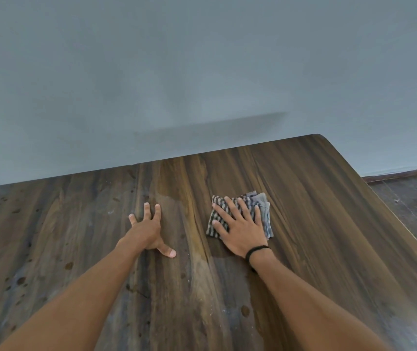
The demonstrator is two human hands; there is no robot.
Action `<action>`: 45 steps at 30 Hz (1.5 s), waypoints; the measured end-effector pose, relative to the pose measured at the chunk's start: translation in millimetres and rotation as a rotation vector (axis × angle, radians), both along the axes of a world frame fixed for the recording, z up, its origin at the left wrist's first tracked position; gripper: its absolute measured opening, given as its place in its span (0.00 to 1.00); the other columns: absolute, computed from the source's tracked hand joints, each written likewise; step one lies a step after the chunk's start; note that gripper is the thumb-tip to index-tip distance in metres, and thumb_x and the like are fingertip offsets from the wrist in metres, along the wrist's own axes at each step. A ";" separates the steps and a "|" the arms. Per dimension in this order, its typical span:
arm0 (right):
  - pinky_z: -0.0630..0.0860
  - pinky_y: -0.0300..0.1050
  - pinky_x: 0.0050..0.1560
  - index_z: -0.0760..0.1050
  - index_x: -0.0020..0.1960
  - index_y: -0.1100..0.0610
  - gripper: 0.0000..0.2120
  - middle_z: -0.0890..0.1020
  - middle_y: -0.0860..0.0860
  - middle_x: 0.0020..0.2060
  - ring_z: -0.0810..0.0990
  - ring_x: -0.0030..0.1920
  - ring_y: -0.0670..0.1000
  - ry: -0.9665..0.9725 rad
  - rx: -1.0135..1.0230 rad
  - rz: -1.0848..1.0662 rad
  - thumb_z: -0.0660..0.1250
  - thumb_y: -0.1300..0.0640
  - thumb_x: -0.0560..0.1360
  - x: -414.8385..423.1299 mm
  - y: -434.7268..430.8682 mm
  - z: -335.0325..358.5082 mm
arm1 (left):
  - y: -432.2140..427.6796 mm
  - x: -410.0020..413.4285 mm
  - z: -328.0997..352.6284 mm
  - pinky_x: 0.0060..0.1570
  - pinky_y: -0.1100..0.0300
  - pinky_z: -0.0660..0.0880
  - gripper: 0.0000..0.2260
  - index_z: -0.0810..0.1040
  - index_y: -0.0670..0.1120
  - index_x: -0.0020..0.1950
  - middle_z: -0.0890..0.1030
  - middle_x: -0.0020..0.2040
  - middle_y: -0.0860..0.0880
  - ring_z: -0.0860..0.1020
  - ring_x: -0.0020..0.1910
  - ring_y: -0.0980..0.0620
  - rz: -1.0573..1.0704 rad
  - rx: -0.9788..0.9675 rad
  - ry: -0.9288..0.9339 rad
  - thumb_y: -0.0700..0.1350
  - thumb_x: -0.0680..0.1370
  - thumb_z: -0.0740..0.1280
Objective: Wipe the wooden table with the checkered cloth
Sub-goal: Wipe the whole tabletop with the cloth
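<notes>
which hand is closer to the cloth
Right. The right hand lies flat on top of the cloth, fingers spread, pressing it to the table. The left hand rests on bare wood off to the cloth's left, not touching it.

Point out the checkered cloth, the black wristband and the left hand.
checkered cloth (262, 200): head view, its uncovered far right corner.
black wristband (258, 248): head view, band atop the right wrist.
left hand (148, 230): head view, back of the hand.

The person is wearing a thin black band (256, 251) around the right wrist, sitting snug just behind the right hand (241, 233), with a small loop of it hanging lower. The left forearm (81, 287) and right forearm (316, 300) are showing bare, as is the left hand (149, 230).
</notes>
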State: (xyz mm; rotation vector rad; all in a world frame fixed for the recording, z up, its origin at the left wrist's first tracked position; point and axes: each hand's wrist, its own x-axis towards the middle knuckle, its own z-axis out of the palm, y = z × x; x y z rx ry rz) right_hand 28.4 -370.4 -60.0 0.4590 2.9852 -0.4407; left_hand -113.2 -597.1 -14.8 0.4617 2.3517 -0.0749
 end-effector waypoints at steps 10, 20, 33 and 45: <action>0.28 0.61 0.75 0.44 0.81 0.32 0.28 0.45 0.40 0.82 0.37 0.82 0.50 -0.017 -0.011 -0.014 0.41 0.31 0.81 10.9 -0.2 2.0 | -0.9 -1.4 -3.3 0.73 0.35 0.44 0.68 0.27 0.50 0.76 0.27 0.76 0.44 0.34 0.73 0.27 0.020 0.000 -0.008 0.66 0.61 0.78; 0.28 0.60 0.76 0.43 0.80 0.31 0.28 0.44 0.38 0.82 0.38 0.82 0.49 -0.004 -0.028 0.063 0.40 0.31 0.81 44.7 -7.7 1.3 | -5.2 2.7 -3.0 0.74 0.35 0.49 0.66 0.30 0.51 0.78 0.28 0.77 0.48 0.34 0.75 0.30 0.057 0.054 0.000 0.64 0.61 0.79; 0.27 0.62 0.75 0.43 0.81 0.33 0.28 0.44 0.41 0.82 0.37 0.82 0.52 -0.018 -0.031 0.023 0.40 0.32 0.82 62.3 -48.9 6.9 | -17.7 18.1 -10.6 0.74 0.36 0.48 0.64 0.31 0.50 0.78 0.28 0.77 0.46 0.33 0.75 0.32 0.035 0.071 -0.003 0.67 0.63 0.75; 0.23 0.57 0.73 0.41 0.79 0.28 0.27 0.42 0.36 0.81 0.37 0.82 0.49 -0.014 0.021 0.197 0.37 0.29 0.80 125.9 -63.0 -8.2 | -29.9 79.8 -0.1 0.74 0.36 0.51 0.67 0.28 0.53 0.77 0.26 0.76 0.49 0.34 0.76 0.34 -0.018 -0.020 -0.104 0.67 0.59 0.78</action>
